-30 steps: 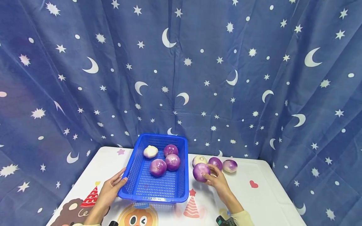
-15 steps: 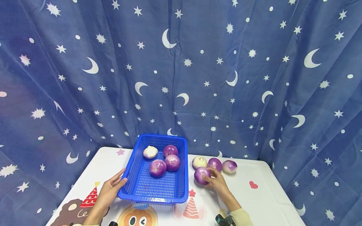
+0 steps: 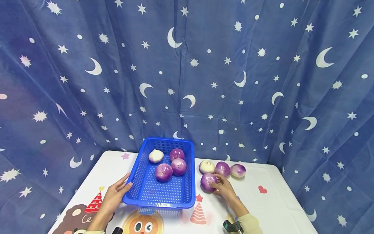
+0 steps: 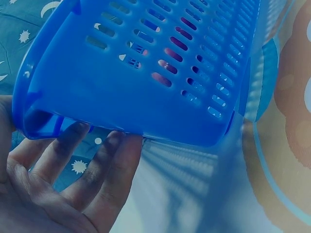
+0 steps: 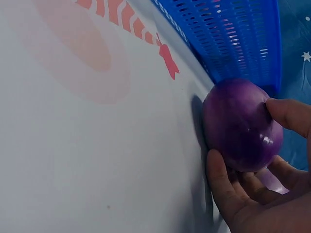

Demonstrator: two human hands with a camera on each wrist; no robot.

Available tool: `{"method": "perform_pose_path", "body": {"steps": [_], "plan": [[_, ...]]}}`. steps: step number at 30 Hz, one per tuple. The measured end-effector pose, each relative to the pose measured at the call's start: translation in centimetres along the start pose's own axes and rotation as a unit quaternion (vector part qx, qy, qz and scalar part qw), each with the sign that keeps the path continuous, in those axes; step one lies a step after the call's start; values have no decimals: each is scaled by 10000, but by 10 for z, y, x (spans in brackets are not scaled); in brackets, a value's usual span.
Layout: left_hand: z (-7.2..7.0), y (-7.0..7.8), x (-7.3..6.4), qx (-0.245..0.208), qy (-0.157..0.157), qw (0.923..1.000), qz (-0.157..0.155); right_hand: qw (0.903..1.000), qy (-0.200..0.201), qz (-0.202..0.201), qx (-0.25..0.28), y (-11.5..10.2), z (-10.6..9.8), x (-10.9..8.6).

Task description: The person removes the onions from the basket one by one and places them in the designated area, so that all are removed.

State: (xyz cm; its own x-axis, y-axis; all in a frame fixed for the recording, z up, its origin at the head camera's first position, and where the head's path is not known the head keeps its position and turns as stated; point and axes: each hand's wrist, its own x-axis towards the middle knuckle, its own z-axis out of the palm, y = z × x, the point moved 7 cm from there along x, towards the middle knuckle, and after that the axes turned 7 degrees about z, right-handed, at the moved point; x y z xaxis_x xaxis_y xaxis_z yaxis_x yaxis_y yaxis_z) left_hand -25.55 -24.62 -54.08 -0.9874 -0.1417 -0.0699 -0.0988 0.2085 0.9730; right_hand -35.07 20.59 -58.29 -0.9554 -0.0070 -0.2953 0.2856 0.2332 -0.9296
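In the head view a blue perforated plastic basket stands at the left of centre, holding a white-topped onion and three purple onions. My left hand grips the basket's left side near the front corner; in the left wrist view its fingertips lie against the basket's outer wall. To the right of the basket, my right hand holds a purple onion between thumb and fingers, low over the white tabletop. Part of that onion is hidden behind the fingers.
Behind the held onion sit a pale onion, a purple onion and a purple-and-white onion in a row. The white table carries printed cartoon figures. A blue star-patterned curtain hangs behind it.
My right hand has lowered the purple onion slightly toward the table, just in front of the row. The left hand and basket stay in place.
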Motion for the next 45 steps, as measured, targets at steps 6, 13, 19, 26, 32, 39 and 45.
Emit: {"method": "perform_pose_path", "body": {"steps": [6, 13, 19, 26, 32, 39, 45], "plan": [[2, 2, 2, -75, 8, 10000, -20, 9999, -29, -105, -39, -6, -8, -3], [2, 1, 4, -78, 7, 10000, -30, 9996, 56, -269, -64, -19, -19, -11], [2, 3, 5, -101, -14, 9999, -23, 9983, 245, -522, 53, -47, -34, -24], [1, 4, 5, -100, -27, 9999, -59, 9961, 243, -843, 116, -85, -41, -42], [1, 4, 6, -95, -48, 9999, -39, 9930, 250, -1150, 35, -114, -37, -57], [2, 4, 5, -57, -64, 10000, -51, 9898, -146, -1411, 137, -140, -12, -64], [1, 2, 1, -111, -72, 9999, -57, 9863, -512, -1566, -59, -153, 27, -65]]}}
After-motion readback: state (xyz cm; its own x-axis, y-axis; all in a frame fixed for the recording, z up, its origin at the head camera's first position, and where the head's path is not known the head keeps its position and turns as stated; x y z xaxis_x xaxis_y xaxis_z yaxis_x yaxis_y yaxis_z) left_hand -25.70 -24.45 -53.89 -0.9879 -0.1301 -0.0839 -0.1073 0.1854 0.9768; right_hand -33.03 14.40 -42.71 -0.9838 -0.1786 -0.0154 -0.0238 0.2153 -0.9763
